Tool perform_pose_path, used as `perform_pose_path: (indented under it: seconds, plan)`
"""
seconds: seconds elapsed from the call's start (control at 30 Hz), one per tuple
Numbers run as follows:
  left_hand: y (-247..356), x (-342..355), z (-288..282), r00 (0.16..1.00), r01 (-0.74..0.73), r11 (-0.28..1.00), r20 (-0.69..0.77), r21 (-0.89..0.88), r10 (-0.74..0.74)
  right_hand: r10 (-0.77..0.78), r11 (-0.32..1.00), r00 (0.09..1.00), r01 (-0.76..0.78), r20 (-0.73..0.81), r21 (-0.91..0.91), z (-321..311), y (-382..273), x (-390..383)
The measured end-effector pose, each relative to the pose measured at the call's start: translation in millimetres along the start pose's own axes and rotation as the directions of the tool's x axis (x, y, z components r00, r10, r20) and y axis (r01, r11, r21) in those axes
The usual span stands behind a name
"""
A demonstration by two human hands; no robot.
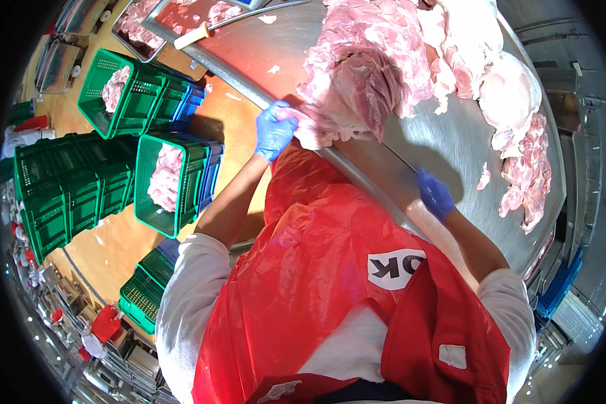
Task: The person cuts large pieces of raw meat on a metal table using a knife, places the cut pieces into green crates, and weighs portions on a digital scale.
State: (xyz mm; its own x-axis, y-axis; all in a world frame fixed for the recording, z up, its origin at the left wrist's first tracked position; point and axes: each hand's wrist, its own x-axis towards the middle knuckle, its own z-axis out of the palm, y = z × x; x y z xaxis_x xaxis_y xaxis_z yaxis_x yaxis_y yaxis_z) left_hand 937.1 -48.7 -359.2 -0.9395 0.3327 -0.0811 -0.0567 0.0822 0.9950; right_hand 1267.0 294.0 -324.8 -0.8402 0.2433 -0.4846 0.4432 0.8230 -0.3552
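Observation:
My left hand [276, 130], in a blue glove, is closed on the edge of a large piece of raw meat [367, 91] at the near rim of the metal table [471, 145]. My right hand [435, 194], also gloved in blue, is wrapped round a knife [400, 157]. Its thin blade points up and left toward the underside of that meat, and its handle is hidden in my fist. Behind the large piece, a wide heap of pale pink meat [397, 27] covers the table's far part.
More meat cuts [524, 172] lie on the right of the table. A long metal rod with a pale handle [192, 37] rests across the rim at upper left. Green crates [74, 182] stand on the floor to the left, two holding meat. A metal tray of meat [140, 30] sits beyond them.

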Motion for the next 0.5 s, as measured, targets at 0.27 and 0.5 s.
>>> perform_pose_path:
  seconds: [0.27,0.5]
  plan:
    - [52.8,1.6,51.1,0.788,-0.615,0.653,0.299,0.442,0.539,-0.140,0.989,0.896,0.107,-0.422,-0.101,1.8,-25.0,-3.0]
    - [7.4,-53.3,164.3,0.882,-0.057,0.916,0.450,0.398,-0.141,-0.209,0.966,0.806,0.257,-0.554,0.009,-23.8,-72.1,87.1]
